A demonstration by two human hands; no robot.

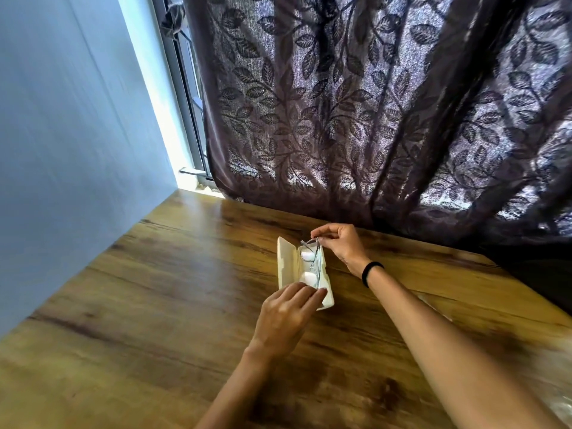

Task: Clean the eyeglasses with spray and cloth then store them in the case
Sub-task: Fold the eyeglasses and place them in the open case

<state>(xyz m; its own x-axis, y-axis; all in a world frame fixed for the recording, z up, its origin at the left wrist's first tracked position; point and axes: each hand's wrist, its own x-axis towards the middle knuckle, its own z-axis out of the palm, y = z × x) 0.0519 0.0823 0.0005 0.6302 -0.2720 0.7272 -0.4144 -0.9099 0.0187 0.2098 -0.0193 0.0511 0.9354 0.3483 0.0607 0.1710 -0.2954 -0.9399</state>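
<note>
A cream eyeglass case (286, 264) lies open on the wooden table (154, 305), its lid tipped to the left. Thin metal-framed eyeglasses (312, 264) sit in the case's tray, folded, with the lenses facing up. My right hand (340, 244) pinches the far end of the frame at the case's far end. My left hand (286, 317) rests at the near end of the case, fingers laid over the frame's near end and the case rim. No spray bottle or cloth is in view.
A dark leaf-patterned curtain (371, 119) hangs behind the table's far edge, draping onto it at the right. A pale blue wall (62, 150) borders the table's left side. A black band (371, 272) circles my right wrist.
</note>
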